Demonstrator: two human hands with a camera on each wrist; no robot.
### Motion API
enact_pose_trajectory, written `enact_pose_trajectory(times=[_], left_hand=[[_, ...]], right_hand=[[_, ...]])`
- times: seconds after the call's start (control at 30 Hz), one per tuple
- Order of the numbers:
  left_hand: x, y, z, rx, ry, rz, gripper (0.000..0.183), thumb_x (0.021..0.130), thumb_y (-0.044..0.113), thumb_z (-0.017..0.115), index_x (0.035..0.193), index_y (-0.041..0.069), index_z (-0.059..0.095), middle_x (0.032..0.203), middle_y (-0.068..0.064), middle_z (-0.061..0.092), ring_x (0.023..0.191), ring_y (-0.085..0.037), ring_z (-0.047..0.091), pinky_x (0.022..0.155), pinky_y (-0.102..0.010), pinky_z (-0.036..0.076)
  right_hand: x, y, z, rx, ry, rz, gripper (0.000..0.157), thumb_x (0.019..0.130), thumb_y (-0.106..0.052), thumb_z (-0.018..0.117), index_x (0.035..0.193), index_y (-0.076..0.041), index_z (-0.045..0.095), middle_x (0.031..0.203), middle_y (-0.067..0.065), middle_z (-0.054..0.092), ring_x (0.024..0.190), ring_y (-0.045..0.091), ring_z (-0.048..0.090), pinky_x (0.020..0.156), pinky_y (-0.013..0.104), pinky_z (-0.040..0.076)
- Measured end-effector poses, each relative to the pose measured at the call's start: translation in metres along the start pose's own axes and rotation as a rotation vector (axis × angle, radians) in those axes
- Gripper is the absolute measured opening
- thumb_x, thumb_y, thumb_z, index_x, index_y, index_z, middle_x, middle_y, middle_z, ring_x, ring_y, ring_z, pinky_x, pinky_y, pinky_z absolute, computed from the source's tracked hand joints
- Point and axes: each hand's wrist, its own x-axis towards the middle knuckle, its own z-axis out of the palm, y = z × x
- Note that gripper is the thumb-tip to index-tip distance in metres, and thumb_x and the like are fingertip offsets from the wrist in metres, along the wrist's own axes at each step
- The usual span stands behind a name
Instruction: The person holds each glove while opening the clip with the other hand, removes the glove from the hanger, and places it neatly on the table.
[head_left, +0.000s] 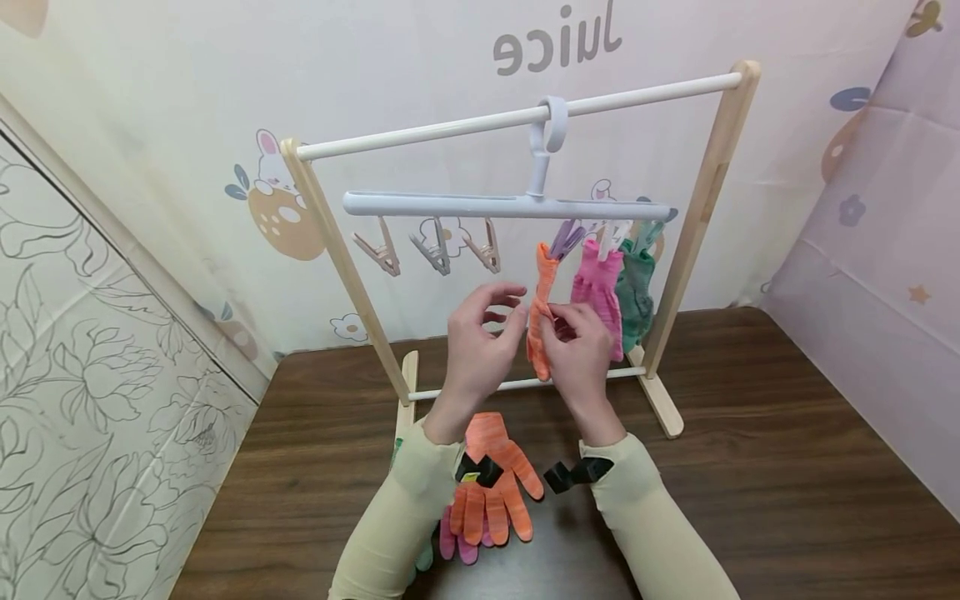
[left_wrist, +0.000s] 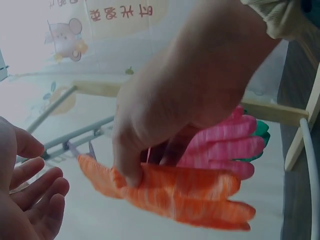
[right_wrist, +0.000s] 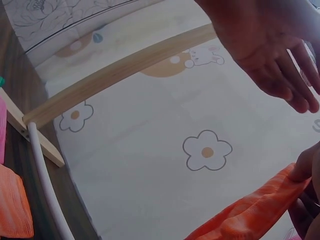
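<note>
An orange knit glove [head_left: 538, 354] hangs by its cuff from a purple clip [head_left: 566, 239] on a pale hanger [head_left: 450, 205]. My right hand [head_left: 583, 343] pinches this glove between thumb and fingers, below the cuff; in the left wrist view the orange glove [left_wrist: 200, 187] stretches out under that hand [left_wrist: 165, 95]. Just left of it is my left hand [head_left: 480, 342], fingers loosely bent and holding nothing. Beside the orange glove, a pink glove [head_left: 596, 287] and a green glove [head_left: 635, 287] hang from their own clips.
A wooden rack [head_left: 705, 208] with a white top rod [head_left: 450, 128] carries the hanger. Three clips without gloves, one a grey clip [head_left: 432, 250], hang at its left. On the brown table [head_left: 787, 467], another orange glove [head_left: 487, 483] lies over pink and green ones, partly under my left forearm.
</note>
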Motion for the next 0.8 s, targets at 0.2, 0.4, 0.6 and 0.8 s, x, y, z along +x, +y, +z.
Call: enact_pose_trajectory(times=[0.2,0.4,0.6,0.8], left_hand=[[0.010,0.008,0.020,0.058,-0.004,0.059,0.024,0.092,0.010,0.066,0.115,0.002,0.068,0.109,-0.011,0.069,0.101,-0.016,0.064,0.077,-0.032,0.055],[0.017,0.016,0.040,0.132,-0.008,0.081,0.036,0.089,0.012,0.066,0.123,0.002,0.064,0.117,-0.010,0.068,0.109,-0.017,0.062,0.084,-0.028,0.053],[0.022,0.021,0.050,0.153,0.025,0.056,0.040,0.087,0.013,0.068,0.124,0.001,0.062,0.116,-0.010,0.066,0.106,-0.018,0.061,0.083,-0.030,0.053],[0.026,0.022,0.054,0.187,0.045,0.044,0.040,0.088,0.016,0.070,0.124,0.002,0.061,0.115,-0.009,0.065,0.106,-0.018,0.060,0.084,-0.027,0.051]], right_hand=[[-0.003,0.001,-0.003,-0.032,0.046,-0.024,0.010,0.086,-0.009,0.075,0.091,-0.001,0.078,0.085,0.009,0.067,0.070,0.021,0.064,0.064,0.017,0.048],[-0.004,0.004,-0.007,-0.104,0.086,-0.109,0.003,0.079,-0.002,0.071,0.077,-0.002,0.074,0.077,0.010,0.064,0.064,0.022,0.062,0.059,0.035,0.049],[-0.006,0.005,-0.009,-0.144,0.109,-0.137,0.005,0.075,0.002,0.068,0.072,-0.001,0.070,0.075,0.009,0.064,0.066,0.025,0.059,0.058,0.039,0.044],[-0.009,0.004,-0.011,-0.143,0.105,-0.122,0.006,0.076,-0.001,0.071,0.071,-0.003,0.071,0.075,0.010,0.064,0.068,0.026,0.060,0.060,0.042,0.045]])
